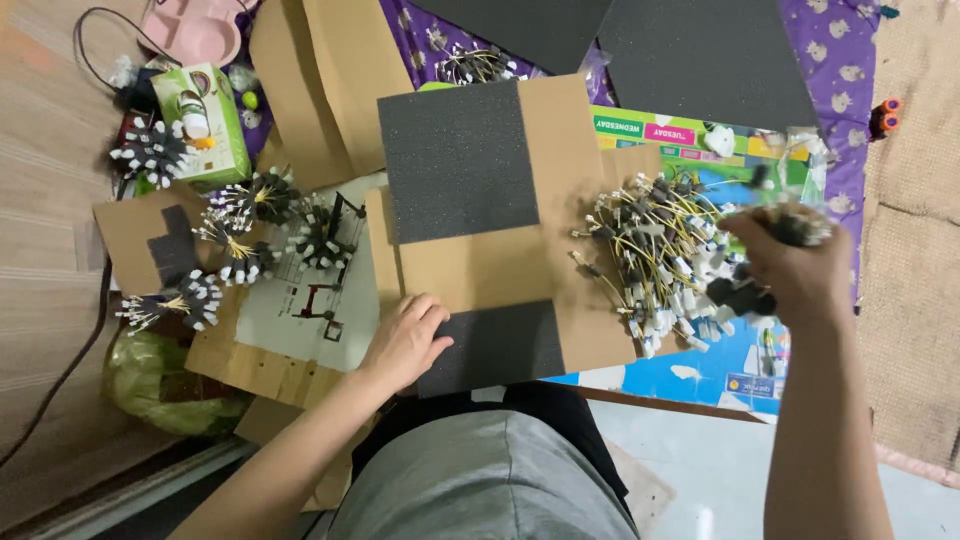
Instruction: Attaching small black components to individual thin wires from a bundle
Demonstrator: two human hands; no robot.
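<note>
Right hand [790,270] is gripping small connectors above the wire pile [650,260]; left hand [405,340] is lying loosely curled, empty, on cardboard [560,140], farther off.

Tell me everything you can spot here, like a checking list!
Surface: cardboard sheet on the lap, bearing a dark grey foam square.
Job's things: loose pile of yellow wired pieces with white ends.
Clutter: tied bundles of the same pieces, green box, pink tray.
Hands: left hand rests on the cardboard; right hand closed on a dark bunch from the pile.
Cables: black cord along the floor.
Surroundings: purple patterned cloth, colourful poster.
</note>
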